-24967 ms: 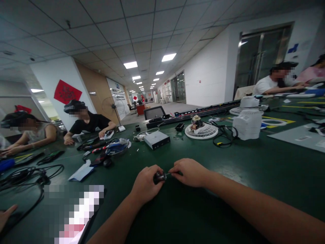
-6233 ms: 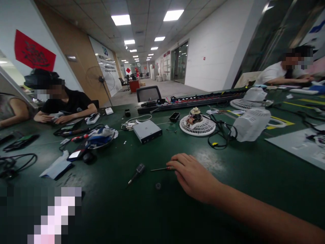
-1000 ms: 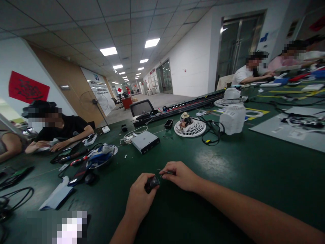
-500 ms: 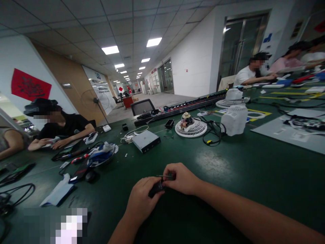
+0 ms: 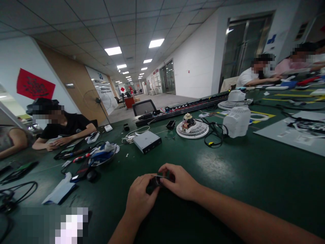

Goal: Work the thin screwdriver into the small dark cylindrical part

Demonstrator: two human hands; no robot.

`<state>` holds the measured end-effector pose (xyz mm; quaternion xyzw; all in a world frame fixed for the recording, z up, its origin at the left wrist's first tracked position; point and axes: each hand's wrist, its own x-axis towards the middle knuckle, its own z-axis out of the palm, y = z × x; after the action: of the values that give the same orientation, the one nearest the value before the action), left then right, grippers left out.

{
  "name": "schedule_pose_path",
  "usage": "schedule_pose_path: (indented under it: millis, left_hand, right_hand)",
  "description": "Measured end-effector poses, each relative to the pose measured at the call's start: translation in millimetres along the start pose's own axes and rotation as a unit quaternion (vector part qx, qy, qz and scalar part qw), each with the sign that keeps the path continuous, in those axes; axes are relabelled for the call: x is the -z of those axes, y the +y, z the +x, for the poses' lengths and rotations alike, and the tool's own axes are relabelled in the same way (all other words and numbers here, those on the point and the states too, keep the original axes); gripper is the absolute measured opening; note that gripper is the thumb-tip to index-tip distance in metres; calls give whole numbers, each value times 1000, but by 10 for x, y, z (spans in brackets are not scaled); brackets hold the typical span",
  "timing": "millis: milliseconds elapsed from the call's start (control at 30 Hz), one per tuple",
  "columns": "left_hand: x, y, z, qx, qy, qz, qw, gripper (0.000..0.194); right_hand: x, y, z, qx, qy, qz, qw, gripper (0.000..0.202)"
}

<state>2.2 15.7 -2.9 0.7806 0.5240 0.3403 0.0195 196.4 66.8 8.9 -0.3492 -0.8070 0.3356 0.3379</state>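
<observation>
while your hands meet near the middle of a dark green bench (image 5: 182,220), its top runs away toward twelve o'clock, with a scuffed patch (image 5: 214,163) near half past two. beyond lie a grey floor (image 5: 165,99), a white wall (image 5: 195,64) and a tiled ceiling (image 5: 83,25) with lit panels (image 5: 113,51).

your left hand (image 5: 140,195) grips a small dark cylinder (image 5: 154,182), mostly hidden by your fingers; your right hand (image 5: 179,180) pinches a thin metal rod (image 5: 159,176) at the cylinder's upper edge, and you cannot tell whether the two touch.

counted from your hands, a grey box (image 5: 147,139) sits at eleven, a black tray (image 5: 171,124) just past twelve, a white grille (image 5: 191,132) at one, and a white housing (image 5: 238,122) at two, with black cable (image 5: 215,137) heaped between those last two. a blue bundle (image 5: 101,154) lies at ten, a pale cloth (image 5: 59,190) at nine. a person in black (image 5: 72,123) sits at ten, another in white (image 5: 246,77) at two.

at ten, a red sheet (image 5: 35,84) bears dark brushed writing; the wall sign (image 5: 101,84) at eleven is too small for you to read.
</observation>
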Motion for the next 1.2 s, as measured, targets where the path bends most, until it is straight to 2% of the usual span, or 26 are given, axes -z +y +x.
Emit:
schedule_pose_path:
  millis: [133, 233, 333, 500, 600, 767, 867, 1000, 1133, 1200]
  left_hand:
    - [-6, -81, 12, 79, 37, 1, 996, 25]
    - [3, -120, 17, 100, 48, -9, 994, 24]
    - [7, -116, 21, 85, 31, -16, 996, 22]
    - [8, -79, 20, 52, 4, -8, 999, 25]
    - [16, -67, 22, 45, -2, -9, 999, 26]
    - [24, -43, 28, 36, -17, -12, 999, 27]
    - [29, -29, 28, 41, -26, -10, 999, 26]
    - [29, -27, 25, 41, -28, -3, 999, 29]
    - [16, -48, 23, 33, -29, -2, 999, 31]
    - [10, -62, 23, 30, -17, -7, 999, 31]
  right_hand:
    - [136, 66, 32, 40, 28, -73, 996, 17]
    - [223, 126, 47, 109, -16, -154, 982, 20]
    - [241, 142, 54, 146, -53, -204, 967, 23]
    - [212, 100, 39, 136, -36, -266, 954, 24]
    - [211, 84, 23, 141, -53, -244, 958, 22]
    - [203, 83, 20, 103, -24, -251, 962, 23]
    - [204, 85, 22, 111, -42, -238, 964, 21]
    - [207, 86, 19, 88, -29, -254, 963, 20]
    - [197, 88, 16, 107, -83, -235, 963, 19]
    - [186, 89, 17, 103, -70, -227, 966, 20]
